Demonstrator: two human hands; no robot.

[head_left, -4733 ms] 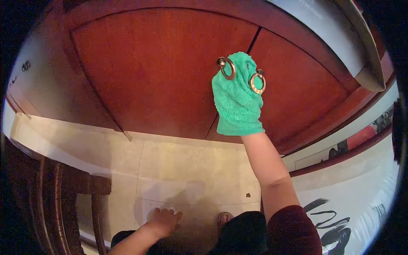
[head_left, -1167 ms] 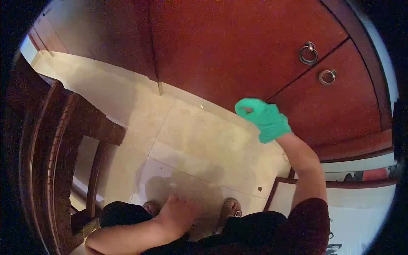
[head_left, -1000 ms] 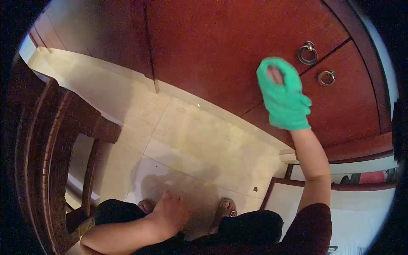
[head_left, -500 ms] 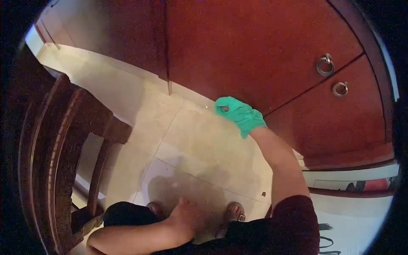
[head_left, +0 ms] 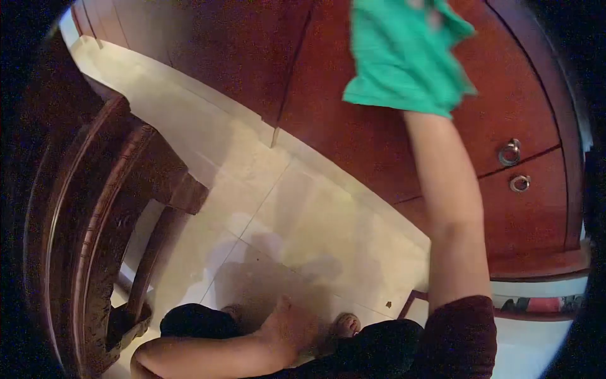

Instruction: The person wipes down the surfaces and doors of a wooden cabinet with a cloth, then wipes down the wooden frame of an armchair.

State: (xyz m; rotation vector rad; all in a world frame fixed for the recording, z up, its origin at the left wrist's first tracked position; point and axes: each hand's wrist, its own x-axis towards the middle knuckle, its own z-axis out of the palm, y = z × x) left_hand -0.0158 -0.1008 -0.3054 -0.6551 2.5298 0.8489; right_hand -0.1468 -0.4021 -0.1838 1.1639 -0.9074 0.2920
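A green cloth (head_left: 404,60) covers my right hand (head_left: 420,38) against the red cabinet door (head_left: 353,82), near the top of the view. A little skin shows through a gap in the cloth; the fingers are mostly hidden and smeared by motion. Two metal ring handles, one on the larger door (head_left: 509,153) and one beside it (head_left: 520,184), hang to the lower right of the cloth. My left hand (head_left: 293,328) hangs low in front of my legs, touching no object that I can make out, its fingers blurred.
Dark carved wooden furniture (head_left: 107,215) stands at the left. Pale floor tiles (head_left: 303,208) run between it and the cabinet. A framed picture (head_left: 536,341) leans at the lower right. A small dark scrap (head_left: 389,304) lies on the floor near my foot (head_left: 347,324).
My right hand and the green cloth have moved from the door's bottom edge up and away across the door. The view has turned, so the ring handles appear lower. My left hand stays low.
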